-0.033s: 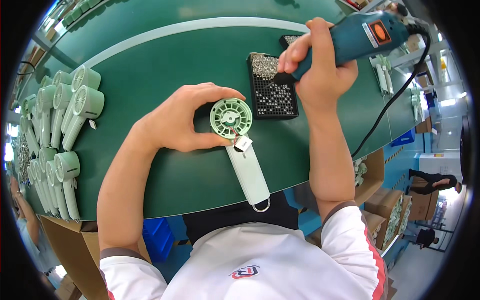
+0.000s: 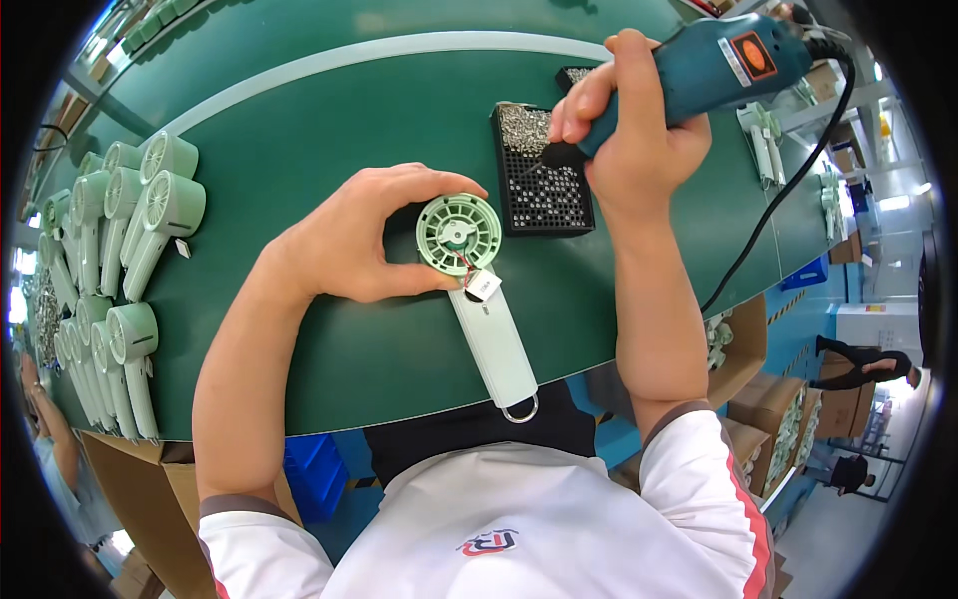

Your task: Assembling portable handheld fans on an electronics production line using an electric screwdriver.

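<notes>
Hand fan was at the table's near edge, head away from the person, handle toward the body; long axis ran near-lengthwise, handle end slanting right. Couldn't tell if it rested fully on the table. Left hand pinched the round head from its left side, thumb on the near rim, fingers on the far rim; handle stuck out clear of the grip. Fan was pale green, head open with spoked ring, red and dark wires, white tag, metal loop at handle end. Right hand was wrapped around a blue-green power screwdriver, nose over the black screw tray. More fans stood grouped at left.
</notes>
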Demonstrator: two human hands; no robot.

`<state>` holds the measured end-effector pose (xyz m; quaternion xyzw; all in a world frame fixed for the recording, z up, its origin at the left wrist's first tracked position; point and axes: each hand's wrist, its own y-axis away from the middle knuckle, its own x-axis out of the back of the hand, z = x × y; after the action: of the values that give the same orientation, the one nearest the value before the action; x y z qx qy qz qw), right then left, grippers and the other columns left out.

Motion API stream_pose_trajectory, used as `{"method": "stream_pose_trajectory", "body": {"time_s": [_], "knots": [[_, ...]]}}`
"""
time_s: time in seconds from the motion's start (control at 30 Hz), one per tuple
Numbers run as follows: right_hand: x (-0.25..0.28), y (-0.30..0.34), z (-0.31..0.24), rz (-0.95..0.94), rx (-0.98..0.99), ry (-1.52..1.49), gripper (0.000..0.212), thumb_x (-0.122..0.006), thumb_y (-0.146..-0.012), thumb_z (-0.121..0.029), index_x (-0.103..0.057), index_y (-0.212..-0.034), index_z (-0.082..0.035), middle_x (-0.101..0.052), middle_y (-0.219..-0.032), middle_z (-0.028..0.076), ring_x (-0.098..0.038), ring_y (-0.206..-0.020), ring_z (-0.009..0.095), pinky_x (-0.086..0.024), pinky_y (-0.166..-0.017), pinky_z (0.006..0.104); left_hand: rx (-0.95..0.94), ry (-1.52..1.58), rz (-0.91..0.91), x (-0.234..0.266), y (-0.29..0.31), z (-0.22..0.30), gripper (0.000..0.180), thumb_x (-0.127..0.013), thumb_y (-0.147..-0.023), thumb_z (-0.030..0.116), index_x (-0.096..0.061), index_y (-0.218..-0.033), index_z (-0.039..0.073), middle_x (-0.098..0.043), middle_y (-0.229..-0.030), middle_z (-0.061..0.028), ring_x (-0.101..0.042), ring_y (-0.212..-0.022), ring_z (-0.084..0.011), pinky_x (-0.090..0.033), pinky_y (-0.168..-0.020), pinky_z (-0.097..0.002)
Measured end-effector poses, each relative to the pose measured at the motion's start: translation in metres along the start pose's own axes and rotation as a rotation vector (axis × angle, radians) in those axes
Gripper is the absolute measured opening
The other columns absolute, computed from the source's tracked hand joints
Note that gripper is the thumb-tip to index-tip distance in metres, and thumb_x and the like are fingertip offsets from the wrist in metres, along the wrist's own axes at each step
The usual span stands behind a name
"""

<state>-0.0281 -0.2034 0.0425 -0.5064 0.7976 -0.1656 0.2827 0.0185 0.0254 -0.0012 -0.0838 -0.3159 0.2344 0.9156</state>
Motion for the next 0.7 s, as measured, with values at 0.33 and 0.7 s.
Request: {"method": "stream_pose_trajectory", "body": {"time_s": [0.33, 0.7], "knots": [[-0.016, 0.004, -0.007, 0.080, -0.108, 0.058, 0.018, -0.066, -0.100, -0.011, -0.062, -0.091, 0.004, -0.059, -0.059, 0.007, -0.056, -0.044, 0.014, -0.046, -0.042, 0.0289, -0.028, 0.023, 0.021, -0.002, -0.002, -0.003, 0.063, -0.089, -0.071, 0.019, -0.066, -0.126, 0.001, -0.073, -0.105, -0.0144, -0.069, -0.098, -0.0319, -0.053, -0.091, -0.0399], [-0.004, 0.003, 0.010, -0.099, 0.017, 0.053, 0.015, -0.066, -0.100, -0.012, -0.064, -0.095, 0.003, -0.061, -0.061, 0.007, -0.057, -0.046, 0.016, -0.050, -0.045, 0.0338, -0.025, 0.020, 0.016, -0.001, -0.003, -0.001, 0.062, -0.089, -0.070, 0.018, -0.067, -0.126, 0.002, -0.073, -0.106, -0.0143, -0.069, -0.098, -0.0321, -0.053, -0.091, -0.0396]]}}
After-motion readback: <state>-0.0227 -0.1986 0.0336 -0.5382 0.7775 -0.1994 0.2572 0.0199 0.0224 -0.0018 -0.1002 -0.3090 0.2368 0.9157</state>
